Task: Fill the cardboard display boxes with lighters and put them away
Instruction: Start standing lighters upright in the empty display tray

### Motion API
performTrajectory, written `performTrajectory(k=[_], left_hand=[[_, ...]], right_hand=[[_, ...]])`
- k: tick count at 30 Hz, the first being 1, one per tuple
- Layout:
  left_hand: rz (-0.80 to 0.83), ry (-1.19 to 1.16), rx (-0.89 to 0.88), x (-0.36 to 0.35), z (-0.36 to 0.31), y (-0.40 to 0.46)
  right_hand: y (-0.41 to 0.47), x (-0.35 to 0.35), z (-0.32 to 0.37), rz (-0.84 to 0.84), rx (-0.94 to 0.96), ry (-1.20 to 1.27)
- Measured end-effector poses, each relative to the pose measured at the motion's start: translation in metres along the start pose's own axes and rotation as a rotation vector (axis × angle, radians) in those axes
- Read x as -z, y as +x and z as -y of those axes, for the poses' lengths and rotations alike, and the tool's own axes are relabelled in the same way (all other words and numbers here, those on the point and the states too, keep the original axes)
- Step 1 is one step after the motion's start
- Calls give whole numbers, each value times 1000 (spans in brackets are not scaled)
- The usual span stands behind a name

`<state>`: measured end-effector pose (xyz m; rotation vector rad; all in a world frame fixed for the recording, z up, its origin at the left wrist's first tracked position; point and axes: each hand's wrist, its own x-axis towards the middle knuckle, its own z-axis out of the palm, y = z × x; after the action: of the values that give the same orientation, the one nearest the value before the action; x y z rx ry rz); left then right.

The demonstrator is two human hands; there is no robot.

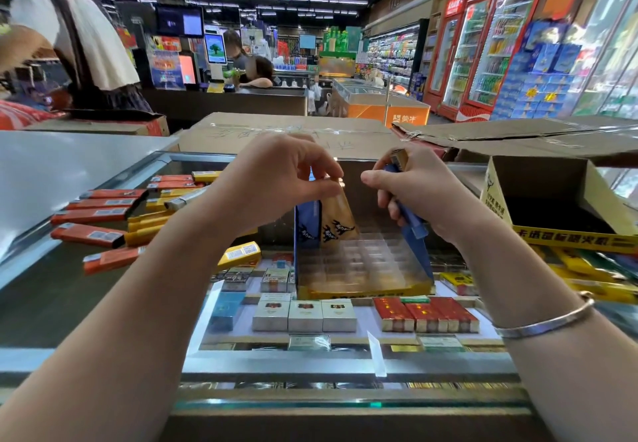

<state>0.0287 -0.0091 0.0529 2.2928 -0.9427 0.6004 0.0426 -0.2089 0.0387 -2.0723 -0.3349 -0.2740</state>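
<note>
A cardboard display box (366, 290) with blue sides and a yellow front lip stands on the glass counter, directly ahead. Inside it lies a clear plastic tray (362, 258) whose slots look empty. My left hand (276, 179) pinches the tan flap (340, 215) with black animal prints at the box's back left. My right hand (414, 186) grips the blue right side flap (412, 225), with a tan piece showing above the fingers. Loose orange lighters (100, 213) and yellow lighters (148, 224) lie scattered on the counter to the left.
A second open display box (552, 200), yellow with a dark inside, sits at the right above more yellow lighters (583, 265). Large cardboard cartons (286, 134) stand behind. Cigarette packs (303, 315) show under the glass. A person (69, 37) stands at far left.
</note>
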Motion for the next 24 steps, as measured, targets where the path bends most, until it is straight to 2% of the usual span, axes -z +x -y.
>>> performTrajectory(k=[10,24], left_hand=[[44,75,-36,-2,-2,-1],[23,245,-126,-7,1,0]], right_hand=[[1,0,0,5,-1,-15],[0,0,1,5,5,-29]])
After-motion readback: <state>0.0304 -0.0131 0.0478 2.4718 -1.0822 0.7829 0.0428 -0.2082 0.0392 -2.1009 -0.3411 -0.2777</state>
